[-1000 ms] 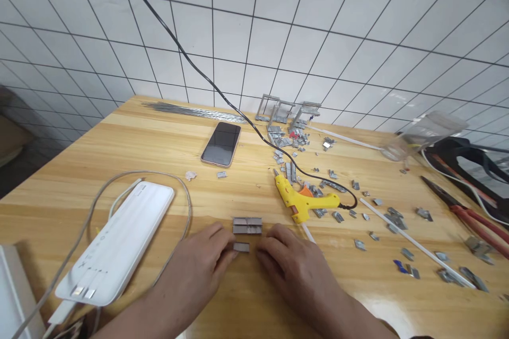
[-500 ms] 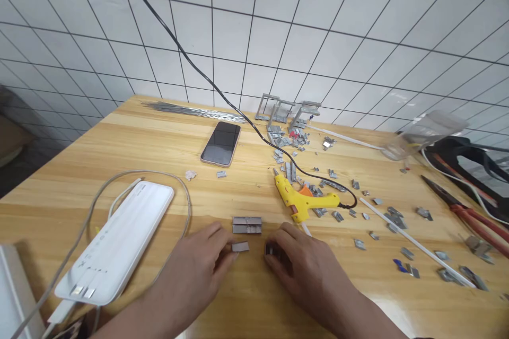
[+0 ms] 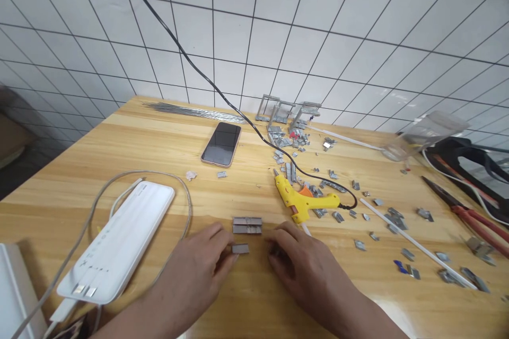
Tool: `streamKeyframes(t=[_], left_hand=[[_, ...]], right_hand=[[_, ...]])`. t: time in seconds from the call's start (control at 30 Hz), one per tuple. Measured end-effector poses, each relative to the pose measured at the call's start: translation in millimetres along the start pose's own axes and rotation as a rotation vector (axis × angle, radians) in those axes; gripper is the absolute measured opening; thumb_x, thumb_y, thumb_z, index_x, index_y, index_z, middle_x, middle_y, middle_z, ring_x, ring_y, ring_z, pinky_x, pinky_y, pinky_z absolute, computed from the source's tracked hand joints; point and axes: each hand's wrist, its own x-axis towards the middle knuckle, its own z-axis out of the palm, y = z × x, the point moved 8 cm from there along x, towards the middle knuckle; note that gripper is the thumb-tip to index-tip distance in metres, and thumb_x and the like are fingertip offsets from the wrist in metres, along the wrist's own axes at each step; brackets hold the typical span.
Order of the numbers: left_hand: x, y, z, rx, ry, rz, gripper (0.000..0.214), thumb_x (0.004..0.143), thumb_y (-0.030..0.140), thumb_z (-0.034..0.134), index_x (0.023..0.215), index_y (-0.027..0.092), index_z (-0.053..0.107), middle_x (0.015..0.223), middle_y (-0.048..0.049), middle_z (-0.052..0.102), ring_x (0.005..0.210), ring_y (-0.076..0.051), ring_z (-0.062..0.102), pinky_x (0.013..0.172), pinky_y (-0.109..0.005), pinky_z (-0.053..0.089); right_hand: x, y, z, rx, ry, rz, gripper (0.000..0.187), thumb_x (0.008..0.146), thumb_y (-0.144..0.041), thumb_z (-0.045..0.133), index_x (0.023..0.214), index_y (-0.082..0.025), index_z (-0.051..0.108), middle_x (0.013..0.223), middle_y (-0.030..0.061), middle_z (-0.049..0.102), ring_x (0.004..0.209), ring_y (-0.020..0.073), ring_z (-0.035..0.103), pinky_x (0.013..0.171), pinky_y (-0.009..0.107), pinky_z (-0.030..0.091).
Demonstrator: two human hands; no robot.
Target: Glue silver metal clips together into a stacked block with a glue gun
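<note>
My left hand (image 3: 201, 262) is closed, pinching the end of a small grey metal piece (image 3: 240, 248) between thumb and fingertips, low over the wooden table. Just beyond that piece lies a flat pair of joined grey metal strips (image 3: 247, 225), touched by neither hand. On the other side, my right hand (image 3: 298, 259) is curled closed with its fingertips near the tabletop. A small dark metal piece shows slightly between its thumb and fingers, mostly hidden by them. A yellow glue gun (image 3: 304, 199) rests behind my right hand.
Scattered metal bits (image 3: 395, 218) and a white glue stick (image 3: 417, 243) lie to the right, near red-handled pliers (image 3: 473, 222). Small metal frames (image 3: 304, 113) stand by the tiled wall. A phone (image 3: 221, 144) and thin rods (image 3: 194, 111) lie behind. A white power bank (image 3: 119, 243) with cables is at left.
The piece in my left hand has levelled slightly. My right fingers have shifted a little, so the piece in them is more hidden. The glue gun has not moved.
</note>
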Motion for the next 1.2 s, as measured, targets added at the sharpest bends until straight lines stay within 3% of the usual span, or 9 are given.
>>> streamKeyframes(t=[0.17,0.27,0.4,0.6,0.97,1.2], left_hand=[[0.7,-0.6,-0.1,0.005,0.001,-0.008,0.013,0.087,0.017,0.045,0.076,0.021,0.050,0.079,-0.0001,0.056,0.072,-0.017,0.055,0.060,-0.027,0.039],[0.2,-0.3,-0.5,-0.003,-0.014,-0.019,0.013,0.087,0.017,0.045,0.076,0.021,0.051,0.080,-0.0007,0.056,0.073,-0.017,0.056,0.061,-0.028,0.040],[-0.8,0.5,-1.7,-0.016,-0.024,-0.026,0.005,0.086,0.020,0.051,0.086,0.022,0.055,0.084,-0.0004,0.058,0.073,-0.017,0.057,0.063,-0.028,0.042],[-0.5,1.3,-1.3,-0.001,-0.028,-0.006,0.008,0.087,0.019,0.050,0.086,0.022,0.058,0.085,-0.0009,0.057,0.075,-0.018,0.058,0.064,-0.028,0.043],[1.0,2.8,-2.6,0.010,-0.001,0.012,0.014,0.089,0.018,0.046,0.078,0.020,0.055,0.080,-0.0005,0.055,0.070,-0.016,0.056,0.060,-0.027,0.040],[0.8,2.4,-3.8,0.012,0.008,0.016,0.011,0.087,0.016,0.048,0.079,0.020,0.054,0.079,0.0000,0.055,0.070,-0.016,0.056,0.059,-0.027,0.039]], right_hand=[[2.9,-10.8,-4.6,0.052,0.166,-0.138,0.014,0.086,-0.011,0.052,0.091,-0.018,0.062,0.085,0.0057,0.063,0.073,0.0189,0.061,0.064,0.031,0.050],[4.5,-14.4,0.3,0.015,0.137,-0.154,0.010,0.084,-0.012,0.059,0.089,-0.019,0.064,0.085,0.0056,0.065,0.076,0.0206,0.061,0.068,0.033,0.051],[2.4,-9.5,1.0,-0.013,0.080,-0.064,0.017,0.074,-0.012,0.069,0.089,-0.018,0.064,0.092,0.0070,0.065,0.082,0.0240,0.061,0.071,0.038,0.051],[-1.0,-3.5,5.7,-0.031,-0.053,0.013,0.011,0.079,-0.010,0.059,0.085,-0.019,0.063,0.083,0.0042,0.063,0.074,0.0215,0.061,0.064,0.035,0.050],[-0.9,-9.7,-7.5,0.049,0.161,-0.125,0.021,0.082,-0.010,0.054,0.100,-0.019,0.062,0.090,0.0064,0.068,0.078,0.0201,0.064,0.067,0.031,0.051],[-1.2,-7.9,-2.4,0.041,0.064,-0.055,0.018,0.076,-0.009,0.061,0.090,-0.020,0.065,0.077,0.0019,0.069,0.067,0.0176,0.063,0.060,0.027,0.047]])
